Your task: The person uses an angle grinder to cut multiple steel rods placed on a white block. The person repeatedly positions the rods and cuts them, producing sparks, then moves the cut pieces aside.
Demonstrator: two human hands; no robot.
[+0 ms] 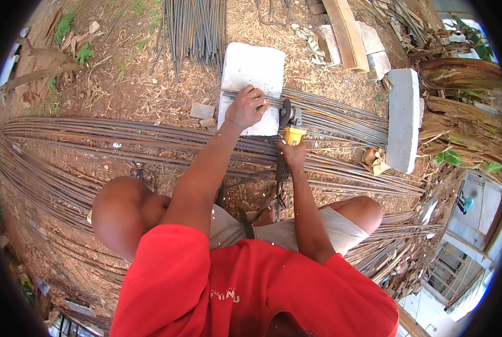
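My right hand (293, 151) grips a yellow and black angle grinder (294, 135) by its body. The grinder's dark disc (285, 114) stands upright at the right edge of a pale block (252, 64), close to the steel rods (340, 115). These thin rods run from the block toward the right in a bundle. On top of the block, my left hand (248, 108) is closed over the rods, its fingers curled around them just left of the disc. Whether the disc touches a rod, I cannot tell.
Long rusty rods (122, 133) lie across the ground in front of my feet. Another rod bundle (193, 33) lies beyond the block. At the right, a second pale block (403, 121) stands at the rods' far end. A wooden beam (346, 33) lies at the far right.
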